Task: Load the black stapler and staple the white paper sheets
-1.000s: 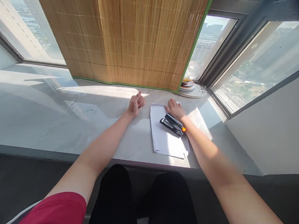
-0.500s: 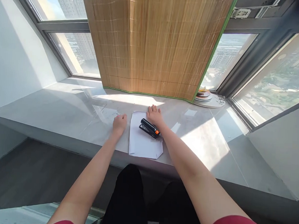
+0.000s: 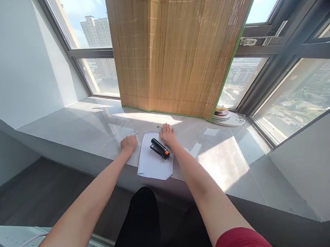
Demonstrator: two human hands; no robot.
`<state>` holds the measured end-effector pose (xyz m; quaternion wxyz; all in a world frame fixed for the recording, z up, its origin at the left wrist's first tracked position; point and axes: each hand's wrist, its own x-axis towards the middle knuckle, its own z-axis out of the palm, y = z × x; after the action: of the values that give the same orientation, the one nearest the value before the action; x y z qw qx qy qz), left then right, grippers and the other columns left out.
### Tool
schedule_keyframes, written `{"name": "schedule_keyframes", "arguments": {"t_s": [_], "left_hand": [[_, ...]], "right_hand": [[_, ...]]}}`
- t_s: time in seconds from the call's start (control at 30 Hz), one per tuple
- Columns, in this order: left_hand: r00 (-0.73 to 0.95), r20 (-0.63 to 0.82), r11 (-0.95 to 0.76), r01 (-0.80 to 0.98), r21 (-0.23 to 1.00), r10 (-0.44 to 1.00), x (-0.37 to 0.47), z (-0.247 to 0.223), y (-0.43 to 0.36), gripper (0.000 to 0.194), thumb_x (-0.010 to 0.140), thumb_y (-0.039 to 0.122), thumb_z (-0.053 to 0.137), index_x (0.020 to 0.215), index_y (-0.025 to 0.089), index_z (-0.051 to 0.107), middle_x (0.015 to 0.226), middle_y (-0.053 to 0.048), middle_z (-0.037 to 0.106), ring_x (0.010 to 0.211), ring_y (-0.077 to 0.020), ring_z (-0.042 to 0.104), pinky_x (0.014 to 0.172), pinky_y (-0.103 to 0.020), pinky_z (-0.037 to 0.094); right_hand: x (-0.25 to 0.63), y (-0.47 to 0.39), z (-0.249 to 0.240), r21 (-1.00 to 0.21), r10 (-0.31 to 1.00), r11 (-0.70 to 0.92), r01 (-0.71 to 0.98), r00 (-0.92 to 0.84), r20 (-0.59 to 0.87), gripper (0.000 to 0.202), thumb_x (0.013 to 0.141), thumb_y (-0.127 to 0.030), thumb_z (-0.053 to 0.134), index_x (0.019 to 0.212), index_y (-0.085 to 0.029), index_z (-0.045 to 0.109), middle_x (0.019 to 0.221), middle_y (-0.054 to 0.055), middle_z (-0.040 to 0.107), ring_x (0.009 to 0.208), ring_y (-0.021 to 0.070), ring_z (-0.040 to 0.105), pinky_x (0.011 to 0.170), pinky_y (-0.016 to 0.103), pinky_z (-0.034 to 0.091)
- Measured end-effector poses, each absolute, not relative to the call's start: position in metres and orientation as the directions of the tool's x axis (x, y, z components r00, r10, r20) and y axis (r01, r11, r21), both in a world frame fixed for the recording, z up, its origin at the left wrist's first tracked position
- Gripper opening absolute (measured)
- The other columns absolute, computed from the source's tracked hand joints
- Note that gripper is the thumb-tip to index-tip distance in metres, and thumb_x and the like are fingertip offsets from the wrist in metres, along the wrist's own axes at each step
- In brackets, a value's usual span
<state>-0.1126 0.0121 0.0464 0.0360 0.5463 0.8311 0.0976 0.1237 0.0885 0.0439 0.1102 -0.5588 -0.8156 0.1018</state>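
White paper (image 3: 151,165) lies on the grey ledge, its near end at the front edge and its lower corners folded. A black stapler with an orange part (image 3: 160,148) rests diagonally on it, beside a small clear item too indistinct to name. My right hand (image 3: 168,134) lies flat at the paper's upper right corner, fingers spread, holding nothing. Left of the paper, my left hand (image 3: 129,143) rests on the ledge with its fingers curled closed; whatever they hold, if anything, is hidden. Small dark bits (image 3: 134,132) lie just beyond it.
A bamboo blind (image 3: 174,57) hangs down to the back of the ledge (image 3: 78,128). Stacked plates (image 3: 228,118) stand at the back right by the window. My knees are below the front edge.
The camera view has shifted. My right hand has drawn slightly away from the stapler, and small dark bits now show just left of its fingertips. My left hand stays closed.
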Motion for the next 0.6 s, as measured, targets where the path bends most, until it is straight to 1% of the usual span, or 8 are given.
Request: {"name": "schedule_keyframes", "arguments": {"t_s": [0.13, 0.27, 0.3, 0.37, 0.4, 0.47, 0.53, 0.6], "left_hand": [[-0.405, 0.055, 0.397, 0.91, 0.116, 0.912, -0.116, 0.043, 0.014, 0.063, 0.113, 0.035, 0.026, 0.114, 0.007, 0.082, 0.118, -0.031, 0.078, 0.114, -0.0406, 0.078, 0.092, -0.046, 0.057], [-0.393, 0.057, 0.383, 0.914, 0.134, 0.918, -0.115, 0.045, 0.014, 0.061, 0.113, 0.033, 0.026, 0.112, 0.008, 0.082, 0.115, -0.031, 0.079, 0.113, -0.0385, 0.079, 0.091, -0.043, 0.057], [-0.389, 0.058, 0.378, 0.915, 0.139, 0.919, -0.114, 0.047, 0.013, 0.061, 0.113, 0.032, 0.026, 0.111, 0.008, 0.082, 0.113, -0.03, 0.079, 0.112, -0.0376, 0.079, 0.09, -0.042, 0.058], [-0.383, 0.057, 0.371, 0.916, 0.15, 0.922, -0.112, 0.05, 0.01, 0.06, 0.112, 0.031, 0.027, 0.107, 0.008, 0.082, 0.109, -0.03, 0.079, 0.109, -0.0365, 0.08, 0.089, -0.041, 0.058], [-0.38, 0.058, 0.368, 0.917, 0.157, 0.923, -0.112, 0.052, 0.008, 0.059, 0.112, 0.031, 0.027, 0.104, 0.009, 0.081, 0.108, -0.03, 0.079, 0.108, -0.0364, 0.08, 0.088, -0.041, 0.058], [-0.377, 0.061, 0.363, 0.916, 0.171, 0.924, -0.112, 0.055, 0.007, 0.057, 0.111, 0.031, 0.028, 0.101, 0.009, 0.081, 0.108, -0.03, 0.079, 0.107, -0.0368, 0.08, 0.088, -0.041, 0.058], [-0.374, 0.063, 0.358, 0.915, 0.185, 0.925, -0.114, 0.057, 0.006, 0.056, 0.11, 0.03, 0.029, 0.1, 0.01, 0.08, 0.109, -0.03, 0.079, 0.108, -0.0379, 0.079, 0.088, -0.042, 0.058], [-0.368, 0.061, 0.351, 0.916, 0.194, 0.928, -0.115, 0.06, 0.005, 0.056, 0.11, 0.031, 0.028, 0.098, 0.01, 0.079, 0.11, -0.031, 0.078, 0.108, -0.0394, 0.079, 0.088, -0.044, 0.058]], "right_hand": [[0.183, 0.085, 0.034, -0.273, 0.98, 0.199, 0.941, -0.198, 0.032, 0.068, 0.111, -0.026, 0.026, 0.175, -0.003, 0.026, 0.184, 0.026, 0.018, 0.173, 0.0335, 0.021, 0.136, 0.058, 0.023], [0.232, 0.079, 0.03, -0.259, 0.984, 0.104, 0.96, -0.06, 0.17, 0.066, 0.108, -0.023, 0.03, 0.17, -0.004, 0.038, 0.183, 0.025, 0.023, 0.172, 0.0364, 0.022, 0.135, 0.059, 0.024], [0.242, 0.076, 0.032, -0.283, 0.975, 0.107, 0.953, -0.045, 0.216, 0.064, 0.106, -0.022, 0.032, 0.168, -0.007, 0.043, 0.183, 0.023, 0.026, 0.17, 0.0362, 0.026, 0.133, 0.058, 0.027], [0.259, 0.068, 0.038, -0.416, 0.954, 0.086, 0.905, 0.045, 0.297, 0.059, 0.103, -0.021, 0.034, 0.157, -0.012, 0.058, 0.176, 0.023, 0.042, 0.162, 0.0374, 0.04, 0.127, 0.057, 0.036], [0.268, 0.062, 0.04, -0.5, 0.942, 0.07, 0.863, 0.107, 0.317, 0.056, 0.102, -0.021, 0.034, 0.149, -0.015, 0.064, 0.166, 0.024, 0.053, 0.153, 0.0386, 0.051, 0.122, 0.057, 0.042], [0.283, 0.042, 0.043, -0.633, 0.928, 0.053, 0.772, 0.196, 0.317, 0.051, 0.101, -0.024, 0.031, 0.127, -0.018, 0.074, 0.132, 0.023, 0.073, 0.126, 0.0388, 0.068, 0.107, 0.055, 0.053], [0.294, 0.016, 0.039, -0.663, 0.938, 0.094, 0.742, 0.157, 0.308, 0.046, 0.103, -0.029, 0.03, 0.104, -0.023, 0.075, 0.099, 0.014, 0.076, 0.098, 0.0338, 0.073, 0.093, 0.047, 0.058], [0.296, -0.011, 0.031, -0.671, 0.941, 0.16, 0.724, 0.093, 0.324, 0.042, 0.105, -0.038, 0.033, 0.094, -0.026, 0.071, 0.091, 0.009, 0.073, 0.091, 0.0305, 0.073, 0.088, 0.043, 0.059]]}}
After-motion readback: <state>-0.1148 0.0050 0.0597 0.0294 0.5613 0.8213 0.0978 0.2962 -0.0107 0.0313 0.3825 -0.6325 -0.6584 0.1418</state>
